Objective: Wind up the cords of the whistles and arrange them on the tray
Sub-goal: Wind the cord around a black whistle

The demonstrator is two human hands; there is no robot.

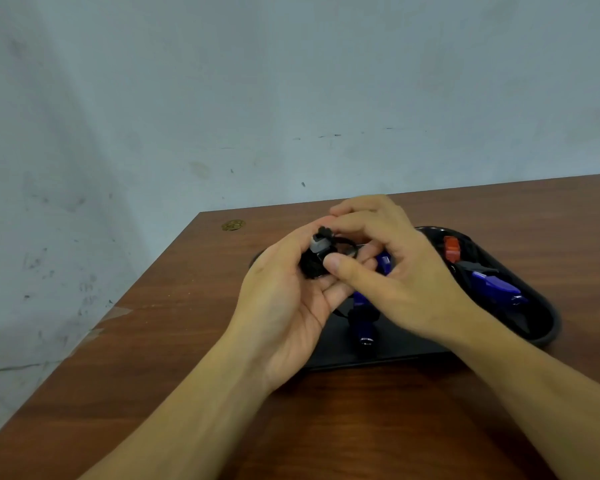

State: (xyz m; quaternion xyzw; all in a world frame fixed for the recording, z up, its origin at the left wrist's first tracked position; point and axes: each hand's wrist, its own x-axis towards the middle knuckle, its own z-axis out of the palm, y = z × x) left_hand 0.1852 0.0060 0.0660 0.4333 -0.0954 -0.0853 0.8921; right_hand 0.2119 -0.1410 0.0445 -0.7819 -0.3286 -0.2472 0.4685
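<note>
Two hands meet above the tray (pixel 537 336): the left hand (pixel 284 306) cradles a black whistle (pixel 314 261), fingers curled round it, while the right hand (pixel 388 271) pinches its cord (pixel 347 244), seemingly mid-winding. Next: tuck the end, then set it beside the blue whistle (pixel 362 317).

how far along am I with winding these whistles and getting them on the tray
Three whistles already lie on the black tray: two blue, one red. Your left hand holds a black whistle; your right hand works its cord. Left: finish winding, set it down.
</note>
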